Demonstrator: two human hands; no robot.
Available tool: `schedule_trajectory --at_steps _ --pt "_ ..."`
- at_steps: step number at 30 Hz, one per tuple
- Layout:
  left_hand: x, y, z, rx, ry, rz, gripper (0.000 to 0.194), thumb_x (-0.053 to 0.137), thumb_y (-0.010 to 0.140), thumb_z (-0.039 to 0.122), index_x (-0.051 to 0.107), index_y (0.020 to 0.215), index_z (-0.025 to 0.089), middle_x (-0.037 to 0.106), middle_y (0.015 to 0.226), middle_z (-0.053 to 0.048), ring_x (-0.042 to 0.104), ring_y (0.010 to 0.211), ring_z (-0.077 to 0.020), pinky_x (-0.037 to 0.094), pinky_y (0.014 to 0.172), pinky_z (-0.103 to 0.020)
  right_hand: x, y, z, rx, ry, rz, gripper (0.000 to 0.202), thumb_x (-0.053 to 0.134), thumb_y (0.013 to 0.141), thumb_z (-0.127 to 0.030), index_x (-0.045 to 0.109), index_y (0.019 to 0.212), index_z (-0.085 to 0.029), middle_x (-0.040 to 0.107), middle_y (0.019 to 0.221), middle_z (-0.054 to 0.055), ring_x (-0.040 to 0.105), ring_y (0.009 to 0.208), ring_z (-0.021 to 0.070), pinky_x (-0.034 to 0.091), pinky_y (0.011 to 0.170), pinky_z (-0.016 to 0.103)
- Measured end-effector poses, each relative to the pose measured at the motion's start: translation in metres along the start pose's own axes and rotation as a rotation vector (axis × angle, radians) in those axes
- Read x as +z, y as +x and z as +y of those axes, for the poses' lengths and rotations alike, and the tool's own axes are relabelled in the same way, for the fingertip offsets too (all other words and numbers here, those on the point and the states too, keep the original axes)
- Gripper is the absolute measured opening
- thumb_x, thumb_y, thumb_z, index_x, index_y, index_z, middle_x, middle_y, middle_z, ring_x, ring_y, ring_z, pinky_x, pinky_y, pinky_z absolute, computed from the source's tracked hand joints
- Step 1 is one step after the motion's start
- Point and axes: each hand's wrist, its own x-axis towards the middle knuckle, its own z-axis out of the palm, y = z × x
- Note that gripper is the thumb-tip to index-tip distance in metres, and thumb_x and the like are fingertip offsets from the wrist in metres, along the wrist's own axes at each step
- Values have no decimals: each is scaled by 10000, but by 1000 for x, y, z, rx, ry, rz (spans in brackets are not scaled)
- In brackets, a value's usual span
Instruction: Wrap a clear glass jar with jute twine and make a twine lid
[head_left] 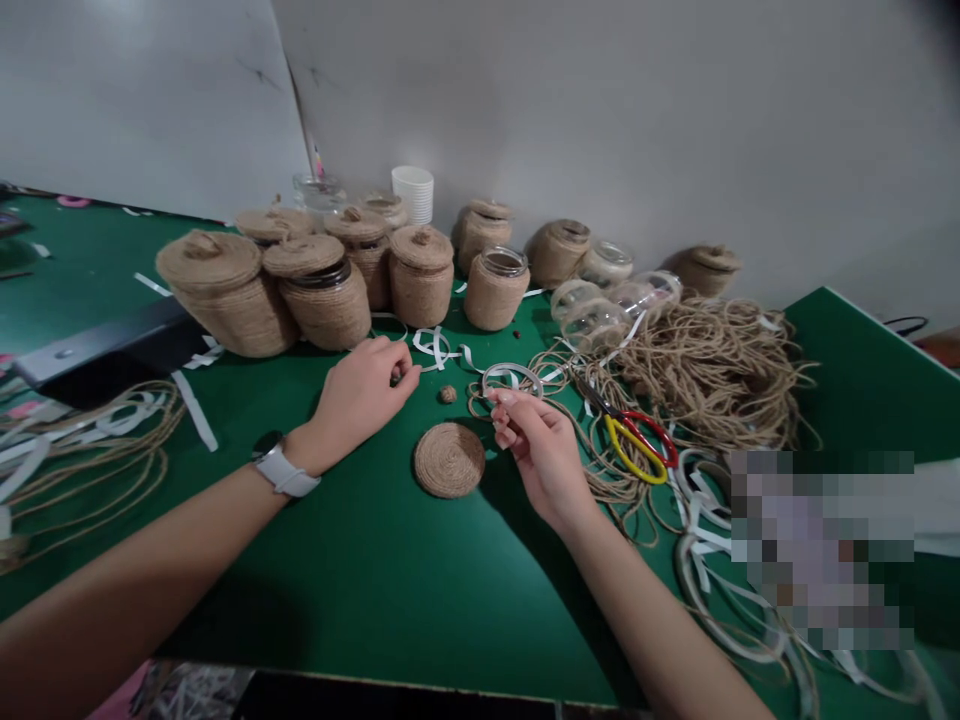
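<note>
A round coiled twine disc [450, 460] lies flat on the green table, between my two hands. Just behind it sits a small twine knob [448, 394]. My left hand [367, 390] rests near the wrapped jars, its fingers curled; whatever they hold, if anything, is hidden. My right hand [536, 440] is pinched at the edge of a pale tape ring [512, 378], to the right of the knob. Twine strands run behind and beside this hand. Scissors [637, 445] with red and yellow handles lie right of it on the twine.
Several twine-wrapped jars [495, 290] stand along the back, with clear glass jars [596, 320] lying at the right. A large twine heap [720, 370] fills the back right. White strips and loose twine [97, 470] lie at the left; white cups [413, 192] stand behind.
</note>
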Motion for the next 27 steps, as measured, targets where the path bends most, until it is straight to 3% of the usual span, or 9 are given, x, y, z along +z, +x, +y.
schedule_trajectory --at_steps 1,3,5,10,14,18,22,27 --pt "2 0 -3 17 25 -14 123 504 879 188 599 801 184 580 801 -54 545 764 -212 394 638 -314 0 0 0 3 -5 1 247 787 654 -361 760 804 -167 594 642 -18 468 552 61 377 495 190" --pt "5 -1 -5 76 20 -41 232 418 923 154 629 1019 164 625 971 -98 569 930 -246 442 763 -354 1 0 -1 3 -20 3 247 768 663 -366 757 809 -166 598 653 -14 469 548 64 379 492 196" --pt "9 -3 -3 155 -32 -71 287 382 956 169 619 1117 151 632 1072 -113 554 1024 -254 443 867 -390 1 -1 -1 2 -27 7 256 749 670 -377 757 814 -166 605 674 -7 472 547 67 379 486 198" --pt "17 -7 8 280 -128 -168 289 559 920 342 645 1137 173 651 1058 -98 540 1032 -266 440 909 -440 -1 0 0 -2 -29 -3 263 738 668 -386 761 826 -177 612 700 -2 496 570 72 387 487 188" --pt "15 -4 14 141 -390 -218 196 577 905 313 678 1029 200 694 1023 -70 594 993 -236 471 881 -421 -3 0 2 -74 -110 -9 264 689 735 -392 753 876 -178 623 715 10 501 567 85 405 495 208" --pt "5 -1 20 -107 -918 -352 281 637 865 363 650 1092 199 715 1003 -68 663 903 -193 534 755 -321 -6 -6 -1 -420 -360 7 210 613 840 -328 742 953 -207 651 784 30 551 636 123 457 555 257" --pt "-1 -3 27 -202 -1109 -365 214 697 819 353 675 938 176 705 886 -54 654 805 -156 530 712 -272 -5 -18 -6 -827 -685 -22 230 580 849 -183 736 1008 -241 645 867 44 594 734 149 500 622 292" --pt "-2 -6 30 -212 -1246 -387 247 774 738 378 663 832 178 680 799 -35 629 733 -141 529 707 -278 -2 -23 -7 -1000 -843 -55 297 568 836 -139 723 1058 -262 651 858 46 621 718 158 540 639 317"
